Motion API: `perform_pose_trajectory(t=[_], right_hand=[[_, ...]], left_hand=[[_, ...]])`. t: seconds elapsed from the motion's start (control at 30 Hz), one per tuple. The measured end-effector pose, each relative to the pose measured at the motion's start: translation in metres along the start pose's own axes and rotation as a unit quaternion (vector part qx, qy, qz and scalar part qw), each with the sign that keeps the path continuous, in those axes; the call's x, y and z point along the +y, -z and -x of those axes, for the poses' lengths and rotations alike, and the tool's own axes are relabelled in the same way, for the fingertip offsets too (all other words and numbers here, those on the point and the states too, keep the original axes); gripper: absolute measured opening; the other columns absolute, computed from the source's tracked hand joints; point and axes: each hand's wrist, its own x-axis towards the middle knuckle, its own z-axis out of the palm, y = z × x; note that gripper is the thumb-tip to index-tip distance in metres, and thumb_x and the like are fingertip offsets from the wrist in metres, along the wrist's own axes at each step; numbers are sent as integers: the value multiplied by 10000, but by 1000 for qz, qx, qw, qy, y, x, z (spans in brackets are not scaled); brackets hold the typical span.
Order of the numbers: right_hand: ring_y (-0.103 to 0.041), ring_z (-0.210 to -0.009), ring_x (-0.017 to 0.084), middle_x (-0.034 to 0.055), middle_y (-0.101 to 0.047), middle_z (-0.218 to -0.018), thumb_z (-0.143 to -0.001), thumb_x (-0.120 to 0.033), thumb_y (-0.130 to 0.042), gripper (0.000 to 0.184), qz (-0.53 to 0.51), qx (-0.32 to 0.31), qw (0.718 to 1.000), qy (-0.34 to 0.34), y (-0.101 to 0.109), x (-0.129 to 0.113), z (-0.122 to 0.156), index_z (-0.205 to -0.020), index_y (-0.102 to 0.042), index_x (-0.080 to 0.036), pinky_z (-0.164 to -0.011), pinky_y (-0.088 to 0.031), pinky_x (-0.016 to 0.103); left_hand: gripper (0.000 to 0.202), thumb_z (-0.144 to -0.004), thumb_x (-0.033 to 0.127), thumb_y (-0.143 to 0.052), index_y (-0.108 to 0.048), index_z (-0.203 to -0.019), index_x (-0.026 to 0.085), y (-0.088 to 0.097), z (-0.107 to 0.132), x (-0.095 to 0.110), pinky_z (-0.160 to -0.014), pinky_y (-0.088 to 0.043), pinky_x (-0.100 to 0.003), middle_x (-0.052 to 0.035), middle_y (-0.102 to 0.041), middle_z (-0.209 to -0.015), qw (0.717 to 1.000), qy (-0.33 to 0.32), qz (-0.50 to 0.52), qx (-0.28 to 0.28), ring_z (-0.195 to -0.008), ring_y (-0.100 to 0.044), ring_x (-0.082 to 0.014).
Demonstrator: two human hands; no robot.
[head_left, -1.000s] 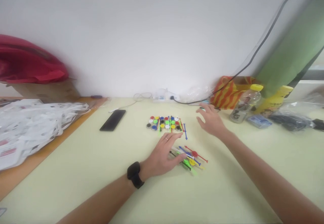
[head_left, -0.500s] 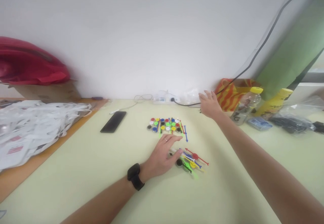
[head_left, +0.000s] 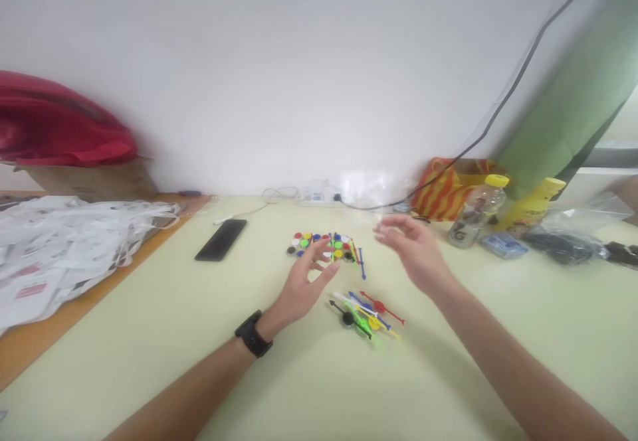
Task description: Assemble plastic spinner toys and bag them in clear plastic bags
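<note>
My left hand [head_left: 303,289], with a black watch on the wrist, is held over the table with thumb and fingers apart and nothing in it. It partly covers a cluster of small round discs [head_left: 338,244] in several colours, with a few thin arrow pieces among them. A blue double-ended arrow [head_left: 362,264] lies at the cluster's right edge. Nearer to me is a loose pile of arrow spinners, among them a red one [head_left: 379,307] and a black one [head_left: 348,319]. My right hand [head_left: 417,252] hovers right of the discs, its fingers bent, apart and slightly blurred; I see nothing held.
A phone [head_left: 221,240] lies left of the discs. Clear plastic [head_left: 366,187] and a power strip [head_left: 315,195] are against the wall. At right stand a striped bag [head_left: 432,192], a clear bottle [head_left: 476,215] and a yellow bottle [head_left: 533,205]. White bags [head_left: 64,248] cover the left side.
My right hand has come back from beside the striped bag, toward me. My left hand has shifted left and a little away, off the spinner pile and over the discs.
</note>
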Motion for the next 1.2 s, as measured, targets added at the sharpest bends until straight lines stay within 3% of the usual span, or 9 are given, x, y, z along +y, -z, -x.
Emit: perform_pose_trajectory(t=[0.07,0.23,0.33,0.43,0.6,0.73,0.9,1.03,1.2], right_hand=[[-692,-989,253,72,-717,-1046,-749,-427,-854,345,-42,-31,997,-63,-9,9,23,-953,-669,-218,-904,-558,424],[-679,-1010,235,61,-704,-1100,-767,-442,-853,380,-52,-43,993,-98,-16,16,45,-981,-616,-237,-917,-539,398],[-687,-972,222,43,-695,-1071,-752,-428,-866,400,-50,-50,989,-131,-13,16,45,-986,-602,-239,-895,-547,393],[-690,-809,200,8,-683,-867,-763,-432,-852,415,-37,-75,984,-157,-10,18,44,-1025,-600,-231,-821,-562,399],[-657,-716,181,-6,-673,-787,-785,-401,-830,423,-22,-96,988,-122,-1,21,39,-1082,-584,-228,-703,-535,349],[-628,-698,161,-8,-663,-818,-816,-362,-807,389,-15,-130,987,-90,6,18,34,-1096,-566,-241,-668,-506,325],[-604,-734,151,-18,-618,-844,-875,-332,-756,318,-7,-207,975,-75,2,17,40,-1102,-548,-251,-708,-502,323],[-589,-741,153,-18,-626,-839,-922,-326,-708,296,49,-251,965,-63,-5,17,49,-1142,-522,-258,-747,-495,336],[-611,-763,174,5,-642,-864,-956,-387,-657,262,100,-242,965,-21,-7,14,52,-1147,-537,-254,-769,-506,355]], left_hand=[[452,-957,489,-626,-614,-1299,193,-1,-2,-3,-888,-528,-364,-127,-705,-1223,996,45,65,-34,-1091,-662,-248],[351,-934,496,-658,-720,-1009,159,-4,0,-10,-729,-511,-295,-73,-763,-846,993,62,84,-51,-821,-695,-198],[339,-923,486,-676,-744,-1017,168,-3,1,-13,-718,-503,-288,-68,-776,-831,996,50,71,-22,-810,-701,-199],[333,-916,483,-684,-763,-1024,178,0,0,-15,-701,-497,-280,-64,-787,-832,997,48,52,-11,-803,-703,-199],[328,-934,485,-654,-790,-915,188,10,-7,-16,-657,-479,-271,-61,-790,-819,998,57,13,-38,-742,-680,-182],[307,-915,465,-688,-767,-860,174,17,-10,-13,-721,-511,-289,-74,-781,-842,996,47,27,-69,-795,-691,-196],[357,-889,472,-721,-704,-1083,173,16,-9,-3,-761,-548,-318,-111,-755,-1089,986,73,126,-78,-906,-701,-219],[426,-923,485,-683,-653,-1191,155,11,-7,0,-833,-563,-361,-134,-749,-1089,967,138,206,-57,-919,-715,-224],[422,-926,429,-707,-624,-1247,168,11,-4,2,-860,-565,-361,-124,-743,-1088,941,170,274,-102,-907,-729,-218]])
